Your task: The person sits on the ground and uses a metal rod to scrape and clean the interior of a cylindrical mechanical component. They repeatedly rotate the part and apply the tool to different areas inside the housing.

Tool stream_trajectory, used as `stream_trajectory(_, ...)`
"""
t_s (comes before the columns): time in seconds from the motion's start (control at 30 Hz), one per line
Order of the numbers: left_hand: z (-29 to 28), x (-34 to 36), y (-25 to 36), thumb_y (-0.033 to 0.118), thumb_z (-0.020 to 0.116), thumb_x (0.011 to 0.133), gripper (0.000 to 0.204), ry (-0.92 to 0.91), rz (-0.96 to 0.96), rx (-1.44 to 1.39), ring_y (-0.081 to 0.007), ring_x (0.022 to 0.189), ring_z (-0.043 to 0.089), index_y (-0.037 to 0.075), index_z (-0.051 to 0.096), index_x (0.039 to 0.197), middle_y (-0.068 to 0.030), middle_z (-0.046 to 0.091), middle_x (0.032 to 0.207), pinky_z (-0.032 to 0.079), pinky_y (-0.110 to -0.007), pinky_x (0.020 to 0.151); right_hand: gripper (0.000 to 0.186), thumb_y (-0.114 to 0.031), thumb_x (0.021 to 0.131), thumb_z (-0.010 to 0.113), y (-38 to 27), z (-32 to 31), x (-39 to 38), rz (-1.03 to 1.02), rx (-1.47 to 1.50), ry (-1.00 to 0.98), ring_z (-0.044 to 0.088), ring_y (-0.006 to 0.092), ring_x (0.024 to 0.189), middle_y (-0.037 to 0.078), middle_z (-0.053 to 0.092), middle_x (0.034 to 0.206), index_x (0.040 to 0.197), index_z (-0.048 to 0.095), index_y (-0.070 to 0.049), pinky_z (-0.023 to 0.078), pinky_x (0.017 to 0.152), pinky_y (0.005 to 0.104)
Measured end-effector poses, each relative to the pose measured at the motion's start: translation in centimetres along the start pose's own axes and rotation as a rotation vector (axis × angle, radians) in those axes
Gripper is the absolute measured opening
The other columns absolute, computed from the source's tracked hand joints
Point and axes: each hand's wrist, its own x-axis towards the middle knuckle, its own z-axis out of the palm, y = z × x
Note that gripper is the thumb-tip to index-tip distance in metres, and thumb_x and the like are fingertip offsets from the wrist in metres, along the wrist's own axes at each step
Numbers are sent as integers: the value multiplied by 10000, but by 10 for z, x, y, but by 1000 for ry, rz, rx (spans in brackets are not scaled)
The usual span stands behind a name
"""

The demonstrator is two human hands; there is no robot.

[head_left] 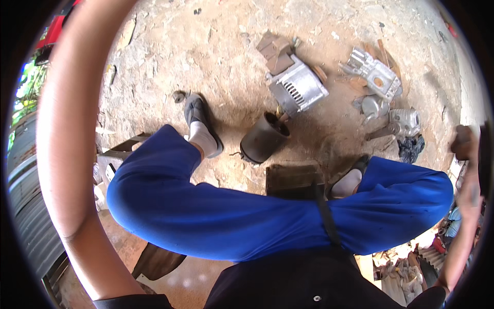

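My left arm (69, 149) stretches up along the left side and leaves the picture at the top, so my left hand is out of sight. At the right rim my right hand (463, 147) is raised beside the pale wall, dark and smeared; its fingers do not show clearly. A dark upright shape (484, 159) stands right by it, too cut off to name. On the ground between my feet lies a dark metal cylinder (260, 141), tilted, its open end facing away from me. Touching or close behind it is a silver slotted metal housing (298, 88).
Right of the housing lie a silver cast bracket (378, 77), a rounded metal part (374, 107), a finned metal part (405, 121) and a crumpled black bag (410, 148). A dark box-like block (294, 177) sits before my lap. Corrugated metal sheeting (25, 201) runs along the left.
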Motion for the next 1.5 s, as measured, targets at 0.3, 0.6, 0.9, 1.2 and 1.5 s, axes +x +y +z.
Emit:
stream_trajectory(0.3, 188, -139, -57, 609, 576, 957, 756, -1418, -572, -2, -386, 1323, 545, 58, 508, 1470, -193, 536, 1478, 424, -448, 1123, 553, -464, 911, 662, -12, 95, -8, -199, 259, -196, 641, 237, 606, 131, 733, 916, 1229, 676, -12, 467, 569, 360)
stream_trajectory(0.6, 308, -183, -28, 543, 693, 882, 564, -745, -810, -77, -346, 1170, 649, 143, 679, 1279, -169, 713, 1183, 433, -491, 1078, 435, -323, 910, 701, 5, 102, -21, -182, 338, -129, 623, 265, 642, 147, 714, 901, 1221, 675, -20, 473, 617, 359)
stream_trajectory(0.9, 324, -196, -37, 464, 634, 935, 451, -690, -816, -29, -342, 1120, 682, 79, 690, 1161, -179, 734, 1128, 340, -585, 1134, 394, -258, 889, 724, 0, 109, -22, -230, 219, -231, 642, 315, 699, 151, 715, 950, 1204, 677, -26, 477, 685, 390)
stream_trajectory(1.2, 319, -193, -12, 576, 567, 955, 574, -732, -737, 10, -389, 1048, 691, 40, 692, 1119, -211, 734, 1068, 429, -538, 1056, 395, -209, 855, 745, -9, 110, -15, -286, 238, -199, 638, 287, 671, 119, 705, 835, 1204, 681, -37, 459, 650, 379)
stream_trajectory(1.5, 310, -231, -21, 517, 560, 994, 494, -487, -598, -22, -356, 894, 714, 56, 736, 1008, -168, 744, 850, 436, -494, 1006, 429, -289, 809, 800, -16, 112, -6, -347, 252, -155, 636, 270, 615, 99, 665, 746, 1156, 689, -61, 461, 576, 377)
